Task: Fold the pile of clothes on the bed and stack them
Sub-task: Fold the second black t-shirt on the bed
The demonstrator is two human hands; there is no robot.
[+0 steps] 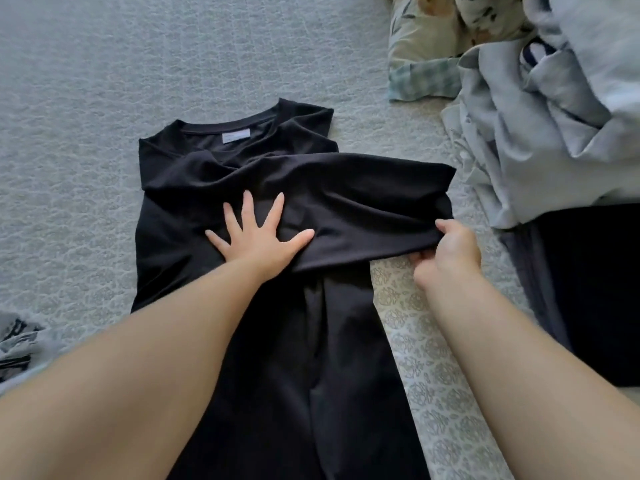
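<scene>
A black T-shirt point(263, 341) lies on the bed, neck away from me, a pale label showing inside the collar. My left hand point(258, 237) presses flat on its middle with fingers spread. My right hand point(446, 252) pinches the edge of the shirt's right sleeve point(363, 202), which is lifted and stretched out sideways across the body. A heap of pale grey-blue clothes point(540, 133) sits at the right.
The bed point(104, 133) has a pale grey patterned cover. A floral pillow point(436, 46) lies at the back right. Dark fabric point(588, 289) lies under the heap at the right. A grey-and-black patterned garment point(17, 344) shows at the left edge.
</scene>
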